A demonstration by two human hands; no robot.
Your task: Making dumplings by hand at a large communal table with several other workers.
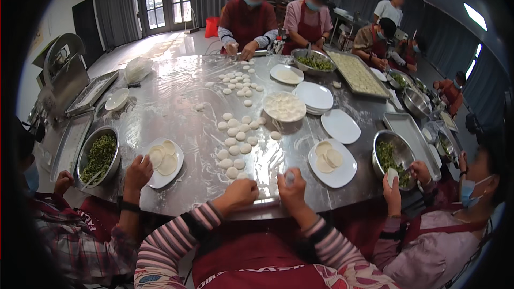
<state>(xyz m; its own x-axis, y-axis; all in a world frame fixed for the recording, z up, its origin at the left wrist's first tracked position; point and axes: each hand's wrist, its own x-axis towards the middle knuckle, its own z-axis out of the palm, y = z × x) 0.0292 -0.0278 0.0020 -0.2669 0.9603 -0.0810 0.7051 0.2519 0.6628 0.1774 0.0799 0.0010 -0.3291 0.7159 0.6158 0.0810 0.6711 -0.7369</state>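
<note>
Close to the near edge of the metal table (188, 192), my left hand (240, 194) is curled low over the surface; its fingertips and anything beneath them are hidden. My right hand (292, 188) is closed around a short pale rod, likely a rolling pin (289, 178), whose end shows by the fingers. Just beyond my left hand lie flattened dough pieces (232, 172), with more dough pieces (241, 81) farther up the table. To the left, a white plate (178, 168) holds round dough wrappers (166, 164); to the right, another white plate (349, 174) bears several wrappers (323, 164).
A co-worker's hand (139, 172) reaches to the left plate. At right, another person's hand (391, 192) holds a wrapper beside a steel bowl (405, 148) of green filling. A flour bowl (284, 106), stacked plates (315, 96), a filled tray (357, 74) and a left filling bowl (98, 158) stand around.
</note>
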